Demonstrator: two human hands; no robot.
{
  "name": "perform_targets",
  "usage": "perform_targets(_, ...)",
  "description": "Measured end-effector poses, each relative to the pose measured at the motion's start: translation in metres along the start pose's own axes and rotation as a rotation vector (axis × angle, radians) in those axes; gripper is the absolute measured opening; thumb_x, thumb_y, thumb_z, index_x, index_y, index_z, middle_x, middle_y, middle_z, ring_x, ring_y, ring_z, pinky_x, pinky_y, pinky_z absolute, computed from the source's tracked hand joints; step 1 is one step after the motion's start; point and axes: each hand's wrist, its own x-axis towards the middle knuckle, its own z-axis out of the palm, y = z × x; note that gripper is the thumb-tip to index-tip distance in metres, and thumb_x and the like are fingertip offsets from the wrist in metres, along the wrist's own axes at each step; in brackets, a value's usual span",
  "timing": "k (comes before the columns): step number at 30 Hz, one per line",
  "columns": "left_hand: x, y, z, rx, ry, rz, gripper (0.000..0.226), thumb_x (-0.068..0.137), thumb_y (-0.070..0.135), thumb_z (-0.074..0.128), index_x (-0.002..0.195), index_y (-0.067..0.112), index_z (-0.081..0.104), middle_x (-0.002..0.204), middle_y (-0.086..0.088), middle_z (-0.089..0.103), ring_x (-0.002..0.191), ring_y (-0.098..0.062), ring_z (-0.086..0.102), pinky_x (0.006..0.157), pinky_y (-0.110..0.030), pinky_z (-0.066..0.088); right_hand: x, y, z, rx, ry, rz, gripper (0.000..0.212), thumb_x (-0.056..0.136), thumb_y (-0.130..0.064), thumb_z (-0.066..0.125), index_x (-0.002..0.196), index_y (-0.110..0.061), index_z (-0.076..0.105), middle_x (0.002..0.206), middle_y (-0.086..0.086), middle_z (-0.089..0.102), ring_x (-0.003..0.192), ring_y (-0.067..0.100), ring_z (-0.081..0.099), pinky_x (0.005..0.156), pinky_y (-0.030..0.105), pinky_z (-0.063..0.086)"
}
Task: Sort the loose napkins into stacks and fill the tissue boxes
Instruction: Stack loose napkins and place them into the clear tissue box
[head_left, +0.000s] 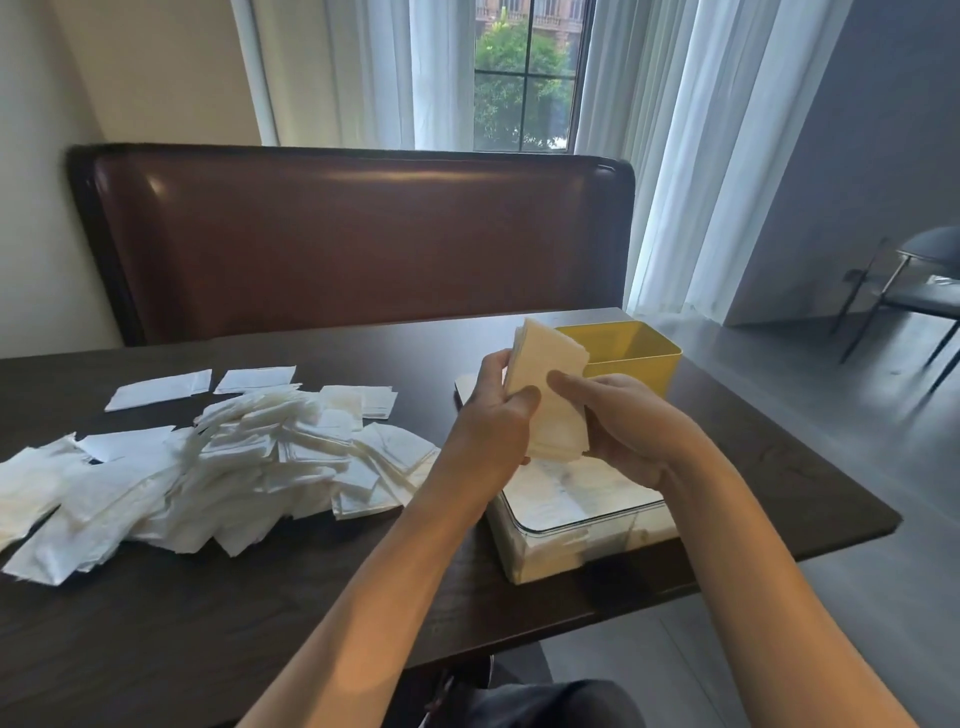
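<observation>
— Squaring what, exactly?

— The stack (548, 395). I've got it upright between both hands, above the clear box (582, 525), so the edges line up before it goes in. My left hand (498, 415) wraps one side, thumb across the front; my right hand (618, 421) curls round the other side, thumb on the face. Both are gripping it — neither is loose.

— Why hold it over that box and not the yellow box (631, 353)?

— The clear one sits nearest me and already has white napkins showing through its wall, so I'd judge I'm topping it up. The yellow one stands open just behind, apparently waiting its turn; I can't see its bottom.

— And the rest?

— The pile (208, 467) sprawls on the table (260, 649) to my left, well apart from the boxes — mixed sizes, some overlapping, a few lying singly at the far edge. Plenty left to sort, I'd say.

— Any risk?

— A thick, soft stack may splay if I ease either grip before it's seated.
</observation>
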Motion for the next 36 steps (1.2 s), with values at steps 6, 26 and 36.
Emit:
perform_targets(6, 0.002, 0.002, -0.005, 0.048, 0.025, -0.008, 0.043, 0.105, 0.035, 0.045, 0.147, 0.036, 0.034, 0.108, -0.004, 0.061, 0.088, -0.017, 0.066, 0.086, -0.038, 0.057, 0.003, 0.002, -0.037, -0.18, 0.068, 0.018, 0.024, 0.098, -0.028, 0.057, 0.115, -0.012, 0.061, 0.107, 0.01, 0.067, 0.103, 0.029, 0.065, 0.095, 0.047, 0.054)
perform_targets(26, -0.001, 0.005, 0.014, -0.056, -0.135, -0.25, 0.027, 0.107, 0.046, 0.036, 0.124, 0.026, 0.041, 0.129, -0.002, 0.052, 0.12, -0.024, 0.056, 0.103, -0.044, 0.044, 0.041, 0.036, -0.066, -0.553, -0.268, 0.405, 0.057, 0.082, -0.043, 0.069, 0.123, -0.003, 0.061, 0.092, 0.012, 0.058, 0.068, 0.018, 0.053, 0.059, 0.03, 0.042)
perform_targets(36, 0.001, 0.003, 0.013, -0.113, -0.104, -0.27, 0.025, 0.106, 0.047, 0.037, 0.117, 0.026, 0.045, 0.113, 0.003, 0.057, 0.111, -0.019, 0.059, 0.101, -0.045, 0.046, 0.028, 0.026, -0.056, -0.835, -0.094, 0.283, 0.026, 0.103, -0.029, 0.051, 0.102, -0.007, 0.063, 0.084, 0.002, 0.058, 0.067, 0.01, 0.06, 0.056, 0.023, 0.052)
